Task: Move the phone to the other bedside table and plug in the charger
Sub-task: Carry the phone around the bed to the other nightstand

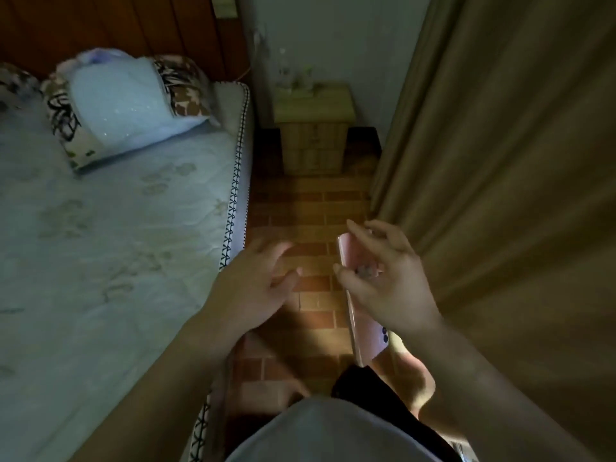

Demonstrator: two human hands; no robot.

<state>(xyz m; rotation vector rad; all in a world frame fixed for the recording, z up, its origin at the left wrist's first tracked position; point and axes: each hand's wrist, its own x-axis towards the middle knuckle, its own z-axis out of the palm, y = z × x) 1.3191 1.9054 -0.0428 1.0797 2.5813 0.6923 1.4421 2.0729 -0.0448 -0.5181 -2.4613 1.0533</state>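
A pink phone (352, 261) is held edge-on in my right hand (390, 278), its camera end pointing back toward me. Just left of the phone my left hand (253, 281) is open, fingers spread, holding nothing. Ahead against the wall stands a small light wooden bedside table (313, 141) with two drawers. On its top are some pale glassy items that are hard to make out. No charger or cable is clearly visible.
A bed with a pale blue mattress (116, 228) and pillows (126, 105) fills the left side. A long tan curtain (500, 161) hangs on the right. A narrow aisle of brick-pattern floor (310, 201) runs between them to the table.
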